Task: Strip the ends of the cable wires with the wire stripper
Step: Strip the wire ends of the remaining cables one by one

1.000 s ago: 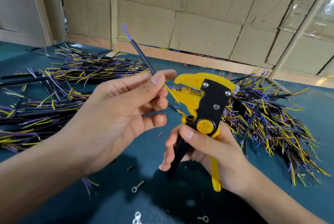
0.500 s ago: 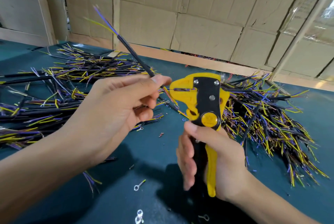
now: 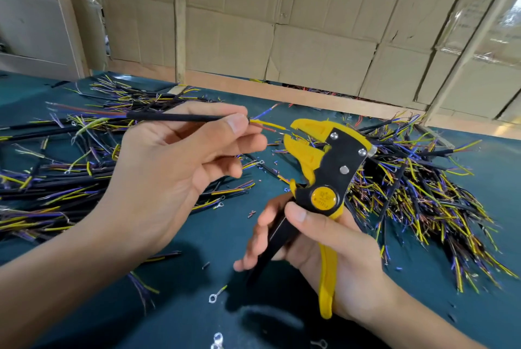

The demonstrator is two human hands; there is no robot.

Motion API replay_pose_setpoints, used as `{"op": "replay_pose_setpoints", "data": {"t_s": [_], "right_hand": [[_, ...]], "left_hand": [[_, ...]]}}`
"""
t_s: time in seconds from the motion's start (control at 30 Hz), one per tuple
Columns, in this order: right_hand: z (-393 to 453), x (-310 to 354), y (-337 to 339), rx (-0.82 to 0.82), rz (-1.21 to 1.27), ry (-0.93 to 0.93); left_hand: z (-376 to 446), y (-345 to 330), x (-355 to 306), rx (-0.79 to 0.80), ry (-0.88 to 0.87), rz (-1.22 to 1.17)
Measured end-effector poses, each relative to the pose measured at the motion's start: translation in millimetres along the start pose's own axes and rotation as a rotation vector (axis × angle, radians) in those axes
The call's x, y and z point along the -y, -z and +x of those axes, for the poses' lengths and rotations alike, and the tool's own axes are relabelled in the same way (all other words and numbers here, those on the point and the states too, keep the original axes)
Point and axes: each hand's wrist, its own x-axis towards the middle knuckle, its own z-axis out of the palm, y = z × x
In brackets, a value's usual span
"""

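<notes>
A black cable (image 3: 174,117) is pinched between thumb and forefinger of the left hand (image 3: 180,168), lying almost level, its far end trailing left over the table. From the fingertips (image 3: 235,123) short yellow and red wires (image 3: 267,126) are pointed at the open yellow head of the wire stripper (image 3: 324,168), their tips just at its mouth. The stripper is gripped by the right hand (image 3: 324,247), thumb laid beneath the round yellow knob, fingers curled round the spread black and yellow handles. The left palm is turned inward, remaining fingers loosely bent. Piles of cut cables are heaped left (image 3: 56,168) and right (image 3: 417,188) on the dark green table (image 3: 197,306); ring terminals (image 3: 214,296) are scattered nearby. Cardboard (image 3: 310,47) is seen behind.
</notes>
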Motion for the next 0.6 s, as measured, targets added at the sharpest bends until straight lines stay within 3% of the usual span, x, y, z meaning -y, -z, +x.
{"op": "replay_pose_setpoints", "data": {"t_s": [0.6], "right_hand": [[-1.3,0.9,-5.1,0.002,-0.094,-0.006]], "left_hand": [[-6.4,-8.3,8.5,0.062,0.011,-0.177]]}}
